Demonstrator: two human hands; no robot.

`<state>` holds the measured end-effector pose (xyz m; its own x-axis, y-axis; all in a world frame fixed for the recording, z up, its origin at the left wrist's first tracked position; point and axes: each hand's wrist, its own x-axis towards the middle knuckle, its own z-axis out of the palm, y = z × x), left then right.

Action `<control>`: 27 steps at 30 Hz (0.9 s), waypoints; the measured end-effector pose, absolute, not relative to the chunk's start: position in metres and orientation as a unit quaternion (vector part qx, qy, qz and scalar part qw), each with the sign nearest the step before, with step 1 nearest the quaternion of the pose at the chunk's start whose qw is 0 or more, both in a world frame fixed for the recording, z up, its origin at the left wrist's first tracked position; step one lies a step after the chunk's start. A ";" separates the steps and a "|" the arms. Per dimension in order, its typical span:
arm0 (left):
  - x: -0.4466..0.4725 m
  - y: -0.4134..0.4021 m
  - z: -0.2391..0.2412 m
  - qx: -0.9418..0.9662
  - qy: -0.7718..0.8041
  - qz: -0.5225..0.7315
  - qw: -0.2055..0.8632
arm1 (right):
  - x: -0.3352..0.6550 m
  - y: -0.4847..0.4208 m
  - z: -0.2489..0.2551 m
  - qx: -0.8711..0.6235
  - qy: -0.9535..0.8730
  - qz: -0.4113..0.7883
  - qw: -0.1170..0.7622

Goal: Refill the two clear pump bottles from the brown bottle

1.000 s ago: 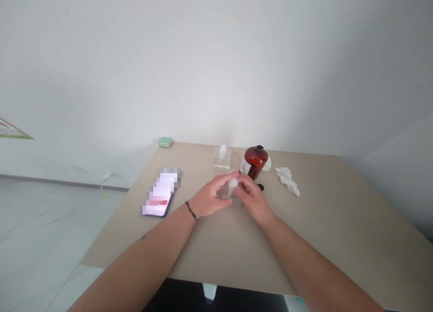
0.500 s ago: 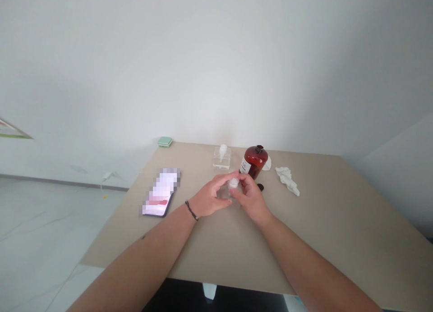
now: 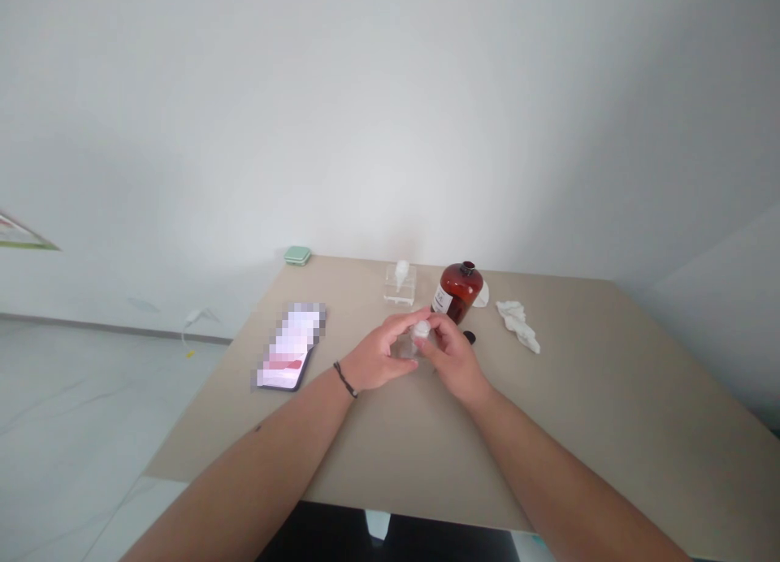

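Near the middle of the table stands a small clear bottle with a white cap (image 3: 421, 329), partly hidden by my hands. My left hand (image 3: 381, 355) curves round its clear body, thumb in front and fingers behind. With thumb and fingers, my right hand (image 3: 454, 357) grips the white cap from the right side. Just behind my right hand is a brown bottle (image 3: 461, 290) with a white label and an open neck. A small black cap (image 3: 469, 337) lies beside that hand.
A clear square holder (image 3: 400, 296) with a white-topped piece in it stands at the back. Crumpled tissue (image 3: 517, 325) lies to the right, and a white round piece (image 3: 483, 295) behind the brown bottle. On the left are a lit phone (image 3: 292, 347) and a green case (image 3: 297, 256).
Almost nothing differs. The white cap and my right thumb have shifted very slightly to the right; my left hand keeps its place.
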<state>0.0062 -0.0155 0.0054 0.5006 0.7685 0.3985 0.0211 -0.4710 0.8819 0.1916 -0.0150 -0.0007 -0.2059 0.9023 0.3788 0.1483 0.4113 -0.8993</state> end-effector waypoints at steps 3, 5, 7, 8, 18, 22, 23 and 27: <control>0.006 -0.016 0.007 0.746 0.268 0.424 0.438 | 0.194 -0.015 0.002 -0.368 -0.702 0.365 0.489; 0.006 -0.015 0.006 0.744 0.269 0.422 0.443 | 0.194 -0.015 0.001 -0.371 -0.698 0.370 0.489; 0.006 -0.015 0.005 0.741 0.268 0.422 0.448 | 0.191 -0.015 -0.002 -0.385 -0.677 0.382 0.497; 0.006 -0.015 0.004 0.741 0.267 0.422 0.450 | 0.190 -0.015 -0.003 -0.392 -0.667 0.387 0.502; 0.006 -0.016 0.007 0.746 0.265 0.425 0.440 | 0.195 -0.015 -0.002 -0.366 -0.692 0.376 0.495; 0.006 -0.016 0.006 0.746 0.268 0.422 0.440 | 0.190 -0.015 -0.006 -0.392 -0.655 0.396 0.510; 0.006 -0.016 0.006 0.745 0.269 0.421 0.442 | 0.190 -0.015 -0.006 -0.392 -0.657 0.393 0.510; 0.006 -0.016 0.006 0.744 0.270 0.419 0.445 | 0.194 -0.015 -0.001 -0.371 -0.685 0.376 0.501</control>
<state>0.0063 -0.0158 0.0061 0.5025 0.7751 0.3829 0.0295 -0.4580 0.8884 0.1936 -0.0155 -0.0008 -0.2224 0.8856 0.4078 0.1312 0.4416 -0.8876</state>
